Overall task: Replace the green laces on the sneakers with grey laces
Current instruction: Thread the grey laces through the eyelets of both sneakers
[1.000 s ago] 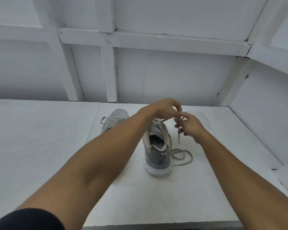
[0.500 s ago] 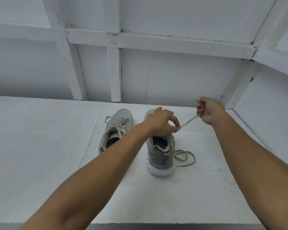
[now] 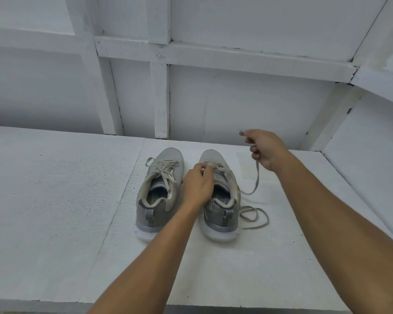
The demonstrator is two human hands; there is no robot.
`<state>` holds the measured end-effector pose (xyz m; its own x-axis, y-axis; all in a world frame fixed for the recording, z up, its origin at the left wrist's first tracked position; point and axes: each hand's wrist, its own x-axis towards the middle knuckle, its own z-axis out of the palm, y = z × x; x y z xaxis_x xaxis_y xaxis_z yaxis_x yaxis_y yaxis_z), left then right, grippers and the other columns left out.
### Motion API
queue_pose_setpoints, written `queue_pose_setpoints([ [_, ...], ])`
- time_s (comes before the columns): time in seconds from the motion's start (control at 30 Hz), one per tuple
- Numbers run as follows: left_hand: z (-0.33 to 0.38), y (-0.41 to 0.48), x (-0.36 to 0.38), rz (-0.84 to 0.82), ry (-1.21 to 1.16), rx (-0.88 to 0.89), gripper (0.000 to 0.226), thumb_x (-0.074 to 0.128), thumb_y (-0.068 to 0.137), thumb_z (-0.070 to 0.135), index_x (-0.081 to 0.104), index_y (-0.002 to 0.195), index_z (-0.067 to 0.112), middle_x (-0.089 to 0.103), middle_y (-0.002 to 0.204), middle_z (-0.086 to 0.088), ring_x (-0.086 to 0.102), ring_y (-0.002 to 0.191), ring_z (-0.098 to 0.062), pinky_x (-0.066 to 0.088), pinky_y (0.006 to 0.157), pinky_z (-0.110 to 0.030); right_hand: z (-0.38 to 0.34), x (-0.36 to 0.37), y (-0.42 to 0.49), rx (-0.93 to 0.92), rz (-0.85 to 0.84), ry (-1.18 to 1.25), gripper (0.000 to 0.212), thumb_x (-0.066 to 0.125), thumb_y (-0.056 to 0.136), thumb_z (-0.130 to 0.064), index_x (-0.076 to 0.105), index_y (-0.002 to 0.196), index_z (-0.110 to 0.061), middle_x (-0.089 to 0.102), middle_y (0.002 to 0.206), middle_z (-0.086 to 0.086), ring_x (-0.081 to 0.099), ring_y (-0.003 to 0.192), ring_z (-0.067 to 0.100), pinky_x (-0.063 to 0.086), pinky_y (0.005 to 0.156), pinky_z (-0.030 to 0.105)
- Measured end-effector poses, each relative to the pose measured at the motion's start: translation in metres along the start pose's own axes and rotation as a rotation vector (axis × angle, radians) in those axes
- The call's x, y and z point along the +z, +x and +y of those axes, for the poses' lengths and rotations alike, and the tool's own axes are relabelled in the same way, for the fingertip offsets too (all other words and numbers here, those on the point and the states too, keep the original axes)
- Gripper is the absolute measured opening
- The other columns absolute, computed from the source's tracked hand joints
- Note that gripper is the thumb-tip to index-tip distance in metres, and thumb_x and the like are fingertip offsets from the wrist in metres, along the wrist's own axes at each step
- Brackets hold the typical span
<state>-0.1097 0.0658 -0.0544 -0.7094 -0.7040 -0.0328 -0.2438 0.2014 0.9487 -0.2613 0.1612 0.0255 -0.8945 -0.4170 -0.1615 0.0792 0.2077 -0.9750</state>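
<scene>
Sneakers (image 3: 168,155) (image 3: 213,156): 2 together; fingers (image 3: 250,134) of left hand (image 3: 197,184) and right hand (image 3: 268,148) pinch 1 lace (image 3: 256,175).

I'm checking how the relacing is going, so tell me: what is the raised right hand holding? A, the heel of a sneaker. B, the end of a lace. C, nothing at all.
B: the right hand pinches a lace that hangs down beside the right sneaker.

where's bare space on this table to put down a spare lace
The broad tabletop left of the left sneaker is bare, as is the strip between the toes and the back wall. Crowded: right of the right sneaker, where the loose lace loops and rises to the right hand; the left hand pinches it at that shoe's eyelets.
</scene>
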Motion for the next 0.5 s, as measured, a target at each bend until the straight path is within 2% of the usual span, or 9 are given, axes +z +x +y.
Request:
queue_pose_setpoints([
  [0.1,-0.003,-0.002,0.002,0.053,-0.039,0.071,0.033,0.037,0.101,0.032,0.065,0.110,0.017,0.068,0.109,-0.006,0.059,0.103,-0.024,0.045,0.094,-0.039,0.012,0.021,-0.007,-0.064,-0.008,-0.153,0.008,0.070,0.087,-0.024,0.073,0.088,-0.017,0.048,0.071,-0.002,0.030,0.051,0.011,0.023,0.043,0.022],
  [0.17,-0.007,-0.002,0.004,0.092,-0.057,0.060,0.033,0.034,0.102,0.030,0.063,0.095,0.014,0.068,0.102,-0.010,0.059,0.099,-0.027,0.046,0.091,-0.041,0.020,0.032,-0.013,-0.109,-0.028,-0.224,0.007,0.070,0.086,-0.022,0.075,0.086,-0.018,0.053,0.066,-0.005,0.037,0.055,0.011,0.028,0.049,0.022],
  [0.23,-0.009,-0.003,0.007,0.133,-0.066,0.028,0.031,0.033,0.101,0.027,0.052,0.079,0.016,0.064,0.097,-0.018,0.057,0.098,-0.036,0.046,0.087,-0.044,0.026,0.043,-0.015,-0.177,-0.063,-0.270,0.008,0.070,0.086,-0.021,0.076,0.086,-0.017,0.066,0.075,-0.009,0.052,0.065,0.005,0.039,0.058,0.023],
  [0.3,-0.008,-0.003,0.008,0.159,-0.087,-0.013,0.032,0.031,0.101,0.024,0.044,0.072,0.018,0.062,0.098,-0.024,0.056,0.097,-0.039,0.044,0.084,-0.043,0.032,0.050,-0.015,-0.231,-0.083,-0.355,0.008,0.070,0.082,-0.020,0.077,0.078,-0.016,0.073,0.081,-0.006,0.062,0.077,0.006,0.049,0.071,0.028],
  [0.4,-0.006,-0.004,0.007,0.179,-0.148,-0.103,0.033,0.030,0.100,0.024,0.045,0.072,0.016,0.062,0.101,-0.025,0.056,0.099,-0.039,0.044,0.082,-0.041,0.042,0.058,-0.014,-0.245,-0.107,-0.490,0.013,0.066,0.076,-0.020,0.075,0.074,-0.010,0.072,0.081,0.006,0.058,0.071,0.010,0.052,0.072,0.034],
  [0.5,-0.006,-0.005,0.007,0.183,-0.216,-0.192,0.032,0.030,0.100,0.025,0.053,0.083,0.010,0.061,0.103,-0.020,0.054,0.094,-0.032,0.039,0.079,-0.037,0.046,0.060,-0.016,-0.255,-0.123,-0.517,0.014,0.064,0.076,-0.018,0.074,0.072,-0.010,0.072,0.078,0.005,0.055,0.068,0.009,0.050,0.067,0.032],
])
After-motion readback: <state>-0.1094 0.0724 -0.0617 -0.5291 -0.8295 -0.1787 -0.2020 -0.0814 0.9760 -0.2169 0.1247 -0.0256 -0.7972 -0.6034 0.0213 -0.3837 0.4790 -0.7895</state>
